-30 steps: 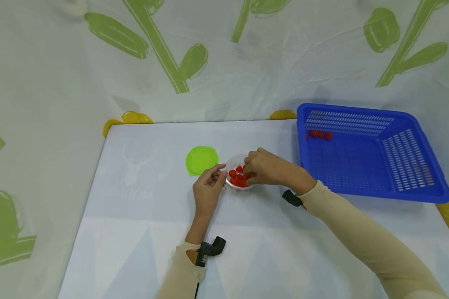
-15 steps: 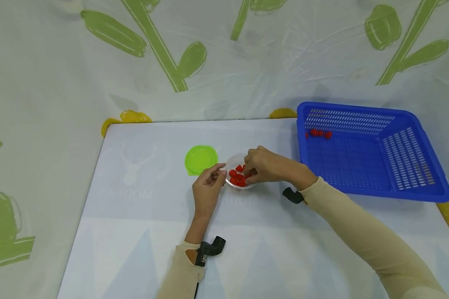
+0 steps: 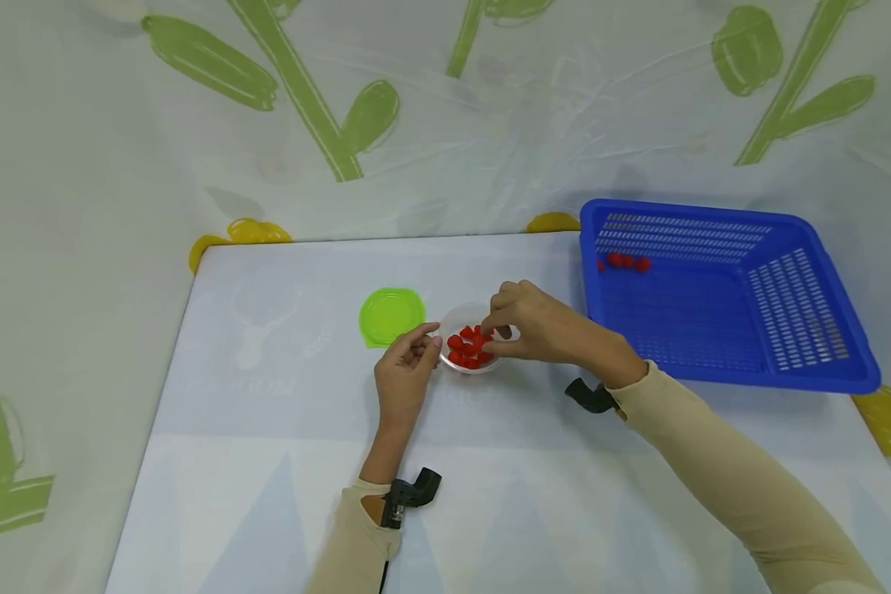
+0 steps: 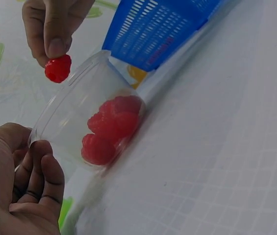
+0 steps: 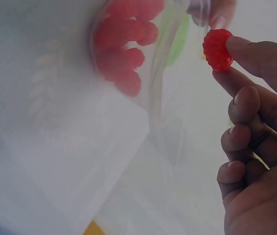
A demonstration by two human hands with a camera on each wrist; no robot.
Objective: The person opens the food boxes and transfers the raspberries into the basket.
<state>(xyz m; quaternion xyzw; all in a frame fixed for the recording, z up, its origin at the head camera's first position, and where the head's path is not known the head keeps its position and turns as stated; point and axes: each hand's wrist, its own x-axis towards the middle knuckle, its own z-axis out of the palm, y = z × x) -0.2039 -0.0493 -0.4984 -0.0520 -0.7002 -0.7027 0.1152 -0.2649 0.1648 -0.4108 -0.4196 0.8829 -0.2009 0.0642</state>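
The clear cup (image 3: 469,346) sits near the middle of the pale table (image 3: 267,462), well away from the table's edges, with bare surface open in front of it, the green lid (image 3: 391,315) just beyond it to the left and the blue basket (image 3: 720,297) well apart on its right, holding a few berries (image 3: 624,261) in its far corner. The left hand (image 3: 403,375) curls its fingers round the cup's rim on the left side, while the right hand (image 3: 538,330) pinches one red raspberry (image 4: 58,68) between thumb and forefinger just above the rim, the remaining raspberries (image 4: 110,128) heaped inside. Behind the table hangs a white sheet (image 3: 445,115) with green leaf prints.
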